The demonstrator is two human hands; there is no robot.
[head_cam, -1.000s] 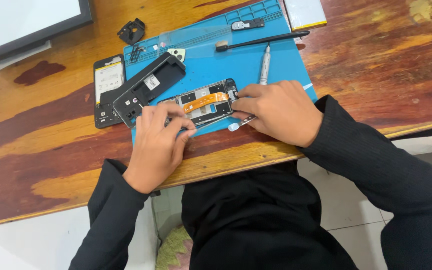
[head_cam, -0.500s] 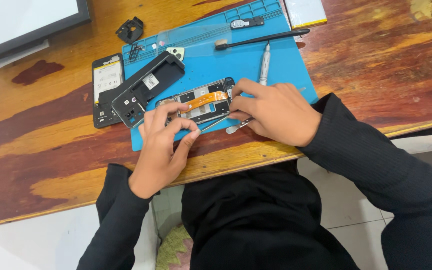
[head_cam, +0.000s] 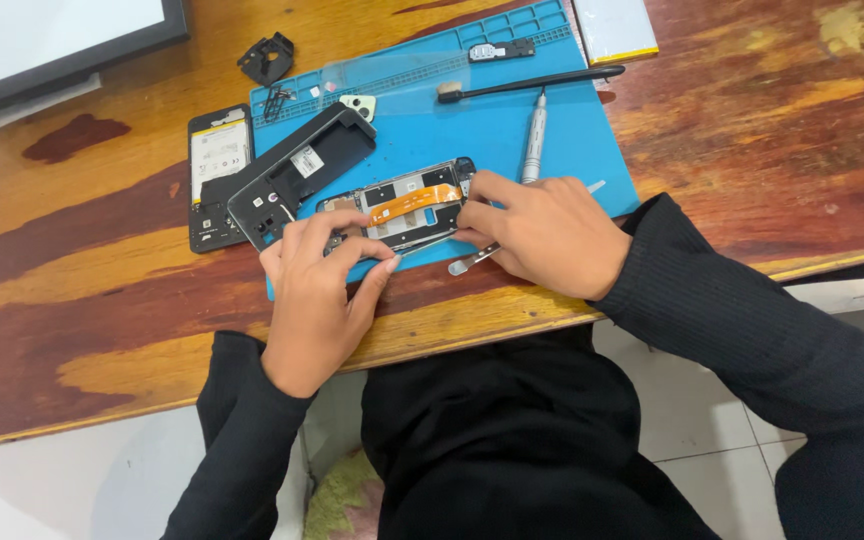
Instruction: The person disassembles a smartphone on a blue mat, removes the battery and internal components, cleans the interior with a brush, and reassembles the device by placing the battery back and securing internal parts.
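Both hands are down on the opened black phone frame with the orange flex cable across its middle (head_cam: 407, 205), which lies near the front edge of the blue silicone work mat (head_cam: 432, 130), the landmark here. The left hand (head_cam: 317, 290) pinches the frame's left end, fingers curled narrow around its edge. The right hand (head_cam: 547, 235) presses fingertips on the frame's right end and seems to grip a thin silver metal tweezer (head_cam: 472, 260) that pokes out beneath it toward the mat's front edge; how tightly it closes cannot be told.

That frame looks light and thin, stiff along its rim but fragile inside: the orange ribbon is soft and would tear or crease easily. The outer edges, where the fingers sit now, look like the safe hold.

Count time. One open frame under the hands. One black plastic back cover (head_cam: 297, 175) lies tilted on the mat's left side, and one black phone body with a pale battery (head_cam: 217, 175) rests just off the mat's left edge on the brown wooden table (head_cam: 752, 130). One silver precision screwdriver (head_cam: 533, 140) sits on the mat behind the right hand, one black-handled brush (head_cam: 527, 83) lies farther back, and one small black bracket (head_cam: 266, 57) sits beyond the mat's back-left corner.
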